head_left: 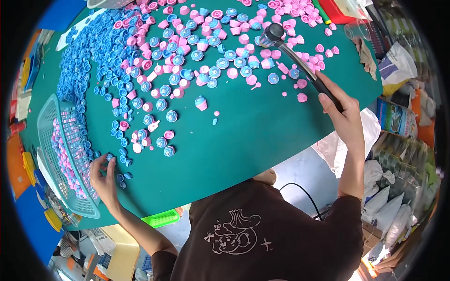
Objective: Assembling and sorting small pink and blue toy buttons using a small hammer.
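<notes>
My right hand (341, 107) grips the black handle of a rubber mallet (274, 33), whose round head hovers over pink and blue plastic pieces at the far side of the green table mat (253, 131). My left hand (103, 174) rests on the mat near its front left edge, fingertips on a small blue cap (109, 157) beside loose blue caps. Assembled blue-and-pink cupcake-shaped pieces (200, 102) lie scattered across the middle. A dense heap of blue caps (89, 56) fills the far left.
A teal plastic basket (61, 154) with several pink and blue pieces stands at the mat's left edge. Pink cups (290, 9) pile at the far right, near a red box (335, 9). Bags and packages (396, 117) crowd the floor to the right. A green tray (161, 218) sits below the table.
</notes>
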Action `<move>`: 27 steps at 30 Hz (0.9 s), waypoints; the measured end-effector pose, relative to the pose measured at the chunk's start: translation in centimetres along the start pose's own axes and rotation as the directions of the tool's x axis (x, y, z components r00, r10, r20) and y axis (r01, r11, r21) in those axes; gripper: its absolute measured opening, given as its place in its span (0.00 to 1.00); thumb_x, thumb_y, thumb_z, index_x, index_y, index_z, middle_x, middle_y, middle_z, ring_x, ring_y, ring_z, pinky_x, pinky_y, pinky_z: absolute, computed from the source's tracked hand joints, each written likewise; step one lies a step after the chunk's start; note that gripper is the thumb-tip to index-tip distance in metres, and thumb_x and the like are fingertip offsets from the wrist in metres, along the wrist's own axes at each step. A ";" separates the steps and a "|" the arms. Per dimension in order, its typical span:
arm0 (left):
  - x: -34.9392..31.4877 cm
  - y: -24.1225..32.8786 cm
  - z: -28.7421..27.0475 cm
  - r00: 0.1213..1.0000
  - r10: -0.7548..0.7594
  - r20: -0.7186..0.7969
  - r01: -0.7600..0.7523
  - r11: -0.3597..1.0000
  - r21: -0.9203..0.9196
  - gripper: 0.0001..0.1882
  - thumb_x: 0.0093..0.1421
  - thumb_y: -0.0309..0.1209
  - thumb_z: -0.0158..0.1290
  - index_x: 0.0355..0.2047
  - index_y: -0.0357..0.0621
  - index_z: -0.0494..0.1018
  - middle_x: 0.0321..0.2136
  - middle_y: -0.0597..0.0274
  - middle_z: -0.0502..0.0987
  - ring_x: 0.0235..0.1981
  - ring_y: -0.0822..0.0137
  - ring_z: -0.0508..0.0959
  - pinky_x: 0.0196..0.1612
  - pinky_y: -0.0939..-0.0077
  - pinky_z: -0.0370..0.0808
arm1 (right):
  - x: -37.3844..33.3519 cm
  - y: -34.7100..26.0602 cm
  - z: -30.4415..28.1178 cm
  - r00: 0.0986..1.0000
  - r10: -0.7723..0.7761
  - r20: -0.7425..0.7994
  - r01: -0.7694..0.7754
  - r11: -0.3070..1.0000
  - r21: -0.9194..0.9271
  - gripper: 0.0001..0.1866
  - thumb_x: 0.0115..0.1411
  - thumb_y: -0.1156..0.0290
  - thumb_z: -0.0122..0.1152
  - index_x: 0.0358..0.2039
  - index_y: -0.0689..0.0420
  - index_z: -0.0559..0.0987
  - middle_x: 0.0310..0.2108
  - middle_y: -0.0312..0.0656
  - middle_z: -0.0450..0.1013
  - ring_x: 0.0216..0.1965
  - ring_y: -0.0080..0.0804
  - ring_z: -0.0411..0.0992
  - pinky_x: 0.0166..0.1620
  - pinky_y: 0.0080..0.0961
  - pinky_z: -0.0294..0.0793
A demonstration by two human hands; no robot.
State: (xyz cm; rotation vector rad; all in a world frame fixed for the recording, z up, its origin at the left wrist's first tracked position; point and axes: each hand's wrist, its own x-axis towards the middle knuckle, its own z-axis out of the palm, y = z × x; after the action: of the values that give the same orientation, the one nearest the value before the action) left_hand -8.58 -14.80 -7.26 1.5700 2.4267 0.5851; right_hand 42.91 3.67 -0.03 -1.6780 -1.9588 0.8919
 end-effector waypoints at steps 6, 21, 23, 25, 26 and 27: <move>2.7 4.1 0.1 0.985 -0.148 -0.092 0.097 0.903 -0.419 0.10 0.57 0.26 0.61 0.39 0.37 0.77 0.30 0.70 0.75 0.25 0.82 0.65 0.28 0.86 0.64 | 0.7 1.0 0.4 0.999 -0.039 0.003 0.039 0.999 0.022 0.20 0.63 0.70 0.57 0.57 0.53 0.74 0.31 0.33 0.73 0.25 0.18 0.64 0.29 0.17 0.67; 12.3 23.5 5.2 0.887 0.461 -0.002 -0.428 0.821 -0.379 0.13 0.50 0.32 0.66 0.35 0.41 0.80 0.31 0.62 0.81 0.28 0.68 0.75 0.35 0.73 0.73 | 4.7 -0.7 2.1 0.989 0.018 0.145 -0.016 1.000 -0.009 0.22 0.63 0.70 0.58 0.58 0.47 0.73 0.32 0.39 0.77 0.24 0.20 0.63 0.32 0.21 0.69; 13.5 24.7 6.9 0.867 0.498 0.001 -0.456 0.795 -0.401 0.13 0.50 0.32 0.66 0.35 0.41 0.81 0.31 0.61 0.81 0.29 0.67 0.76 0.35 0.73 0.73 | 4.2 0.1 1.9 0.990 -0.002 0.138 0.004 1.000 -0.010 0.22 0.62 0.71 0.58 0.58 0.47 0.74 0.31 0.38 0.77 0.24 0.19 0.64 0.32 0.20 0.69; 14.4 25.9 8.1 0.827 0.561 0.000 -0.511 0.754 -0.413 0.13 0.49 0.32 0.65 0.35 0.41 0.81 0.30 0.58 0.81 0.31 0.63 0.78 0.35 0.70 0.74 | 3.9 0.5 1.8 0.996 -0.013 0.090 0.011 1.000 0.027 0.22 0.63 0.70 0.58 0.58 0.48 0.74 0.31 0.37 0.76 0.25 0.19 0.64 0.31 0.19 0.68; 14.8 26.7 8.7 0.827 0.563 0.000 -0.512 0.752 -0.416 0.13 0.49 0.32 0.65 0.35 0.41 0.81 0.30 0.58 0.81 0.31 0.63 0.78 0.35 0.70 0.74 | 3.8 0.6 1.6 0.999 -0.021 0.041 0.018 0.998 0.061 0.21 0.63 0.70 0.58 0.58 0.49 0.74 0.32 0.36 0.76 0.25 0.19 0.64 0.31 0.19 0.68; 15.1 27.4 9.5 0.779 0.626 -0.046 -0.593 0.710 -0.381 0.13 0.49 0.33 0.65 0.35 0.41 0.81 0.30 0.58 0.81 0.31 0.62 0.78 0.35 0.69 0.74 | 3.9 0.6 1.6 0.999 -0.019 0.044 0.016 0.998 0.061 0.21 0.63 0.70 0.58 0.58 0.49 0.74 0.32 0.36 0.76 0.25 0.19 0.64 0.31 0.19 0.68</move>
State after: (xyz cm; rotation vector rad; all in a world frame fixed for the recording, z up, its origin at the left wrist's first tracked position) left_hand 11.31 10.84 -3.36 2.1417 1.5423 0.9933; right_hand 41.54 7.19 -1.95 -1.6180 -1.9520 0.9812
